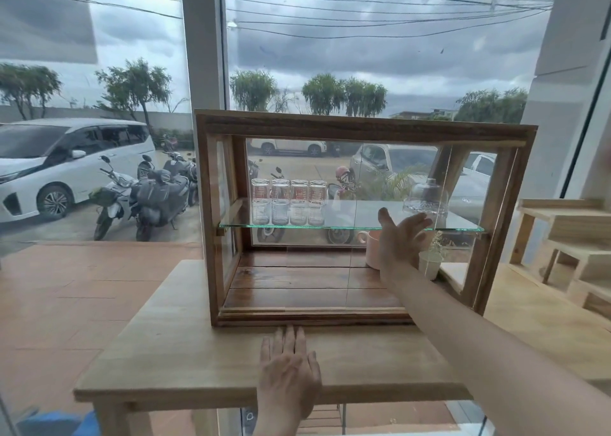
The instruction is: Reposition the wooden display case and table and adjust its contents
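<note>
Window-side, centre frame: dark wooden glass-fronted display case (330,128) on pale wooden table (172,353); left hand (288,374) flat before it, right hand (401,237) spread inside.

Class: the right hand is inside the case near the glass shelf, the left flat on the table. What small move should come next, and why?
Probably ease the right hand forward to grip the clear glass dome on the glass shelf: its open fingers point at it, seemingly just short, while the left hand braces on the table.
</note>
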Motion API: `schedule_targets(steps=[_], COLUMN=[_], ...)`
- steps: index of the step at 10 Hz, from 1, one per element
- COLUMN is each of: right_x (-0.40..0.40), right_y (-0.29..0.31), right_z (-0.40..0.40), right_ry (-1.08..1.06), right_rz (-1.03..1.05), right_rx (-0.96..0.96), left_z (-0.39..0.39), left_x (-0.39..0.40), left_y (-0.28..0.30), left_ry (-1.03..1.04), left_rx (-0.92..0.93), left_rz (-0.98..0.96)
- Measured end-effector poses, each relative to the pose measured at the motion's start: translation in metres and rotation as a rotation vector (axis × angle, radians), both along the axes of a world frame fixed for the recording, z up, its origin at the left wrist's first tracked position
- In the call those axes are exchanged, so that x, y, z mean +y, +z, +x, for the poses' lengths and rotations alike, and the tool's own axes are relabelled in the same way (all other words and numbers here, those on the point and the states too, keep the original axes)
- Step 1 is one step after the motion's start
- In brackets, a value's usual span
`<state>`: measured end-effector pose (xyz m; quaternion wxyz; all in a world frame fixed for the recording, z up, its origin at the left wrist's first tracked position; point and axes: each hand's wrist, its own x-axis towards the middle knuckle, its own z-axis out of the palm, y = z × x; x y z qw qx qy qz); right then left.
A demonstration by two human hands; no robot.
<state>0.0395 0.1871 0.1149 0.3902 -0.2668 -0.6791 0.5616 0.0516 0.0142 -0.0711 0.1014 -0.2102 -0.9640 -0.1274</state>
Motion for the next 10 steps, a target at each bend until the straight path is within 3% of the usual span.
schedule_targets(steps=[5, 8, 10], right_x=[-0.102, -0.116, -0.088], right_y=[-0.005, 0.001, -0.001], right_z=[-0.025, -0.024, 0.002], right_ry=[0.204, 0.222, 0.394], right_rz=[-0.025, -0.07, -0.087], right_rx=[0.071, 0.054, 0.066], left_z=[0.002, 0.003, 0.006], left_x=[-0.001, -0.002, -0.004], left_y=[0.001, 0.002, 0.005], left_ry=[0.016, 0.001, 0.004], left_rx=[0.003, -0.022, -0.027], left_rz=[0.018, 0.007, 0.01])
